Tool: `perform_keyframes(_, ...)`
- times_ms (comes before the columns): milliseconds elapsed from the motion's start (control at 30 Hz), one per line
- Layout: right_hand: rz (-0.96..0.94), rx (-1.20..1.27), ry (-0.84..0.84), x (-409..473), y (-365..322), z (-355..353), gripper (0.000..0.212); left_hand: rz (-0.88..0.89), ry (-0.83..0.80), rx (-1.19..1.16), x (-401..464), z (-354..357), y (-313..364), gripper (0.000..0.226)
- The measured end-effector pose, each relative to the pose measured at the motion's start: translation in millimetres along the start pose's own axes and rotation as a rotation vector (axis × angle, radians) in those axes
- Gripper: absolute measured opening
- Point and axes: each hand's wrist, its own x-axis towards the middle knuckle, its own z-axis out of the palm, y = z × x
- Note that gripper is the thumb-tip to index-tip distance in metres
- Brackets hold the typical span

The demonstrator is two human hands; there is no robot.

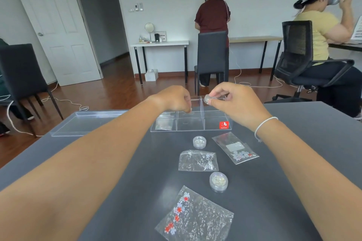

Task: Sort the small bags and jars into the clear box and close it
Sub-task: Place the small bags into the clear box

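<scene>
The right hand (233, 101) has its grip closed narrowly on a small clear jar (208, 99), pinched on its side between thumb and fingertips above the clear box (191, 121). The left hand (174, 100) has its fingers curled downward, its tips at the box's top edge over the left and middle compartments; whether that grip pinches anything I cannot tell.

The dark grey worktop (293, 162) carries everything. The clear box stands near its far edge, split by dividers, with a red label (224, 125) on its right front wall and a small bag (164, 123) in its left compartment. The box's clear lid (86, 123) lies flat just to the left of the box.

On the camera side of the box lie three zip bags: the largest (195, 219) farthest from it, with red and white pieces, a second (197, 161) between, a third (235, 147) off to the right. Two round jars (199, 142) (218, 181) sit among them, one just in front of the box.

Beyond the box are a wooden floor, dark chairs, a white door and two other people at desks.
</scene>
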Motion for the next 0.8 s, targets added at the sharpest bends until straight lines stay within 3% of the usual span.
perform_keyframes(567, 0.004, -0.023, -0.046, -0.1, 5.5, 3.7, 0.010, -0.063, -0.076, 0.087, 2.8, 1.1, 2.0, 0.025)
perform_keyframes(800, 0.007, -0.019, -0.051, -0.6, 5.5, 3.7, 0.008, -0.045, 0.004, 0.004, -4.1, -0.2, -1.6, 0.016)
